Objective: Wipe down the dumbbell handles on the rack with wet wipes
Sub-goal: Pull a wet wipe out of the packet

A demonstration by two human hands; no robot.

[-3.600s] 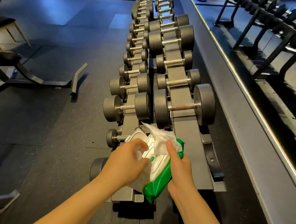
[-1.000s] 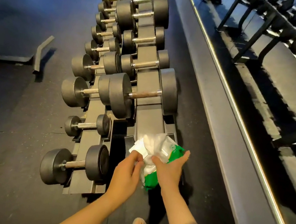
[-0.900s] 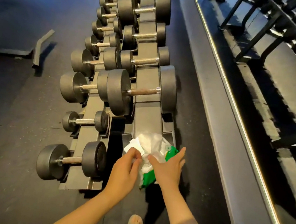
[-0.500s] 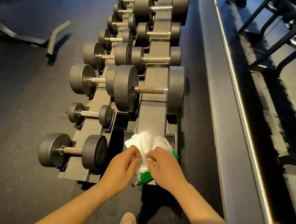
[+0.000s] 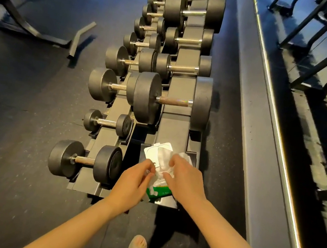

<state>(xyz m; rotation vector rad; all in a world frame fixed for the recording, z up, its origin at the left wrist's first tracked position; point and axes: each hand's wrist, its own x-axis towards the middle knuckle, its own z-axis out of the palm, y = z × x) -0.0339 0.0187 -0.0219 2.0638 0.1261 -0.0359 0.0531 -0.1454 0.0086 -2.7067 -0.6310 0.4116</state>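
While the green-and-white wet wipes pack lies flat on the near end of the rack, both hands work at its top. The left hand has thumb and forefinger drawn into a narrow pinch on the edge of a white wipe that bunches up out of the pack's opening. The right hand curls its fingers down over the same wipe from the other side and grips it. Just past the fingertips the pack's white flip lid stands open. Off to the left of the left fingers, apart from them, the nearest dumbbell sits in its cradle on the lower tier, a small dumbbell behind it. Well beyond the fingers, on the upper tier, rests a large dumbbell with a brownish handle.
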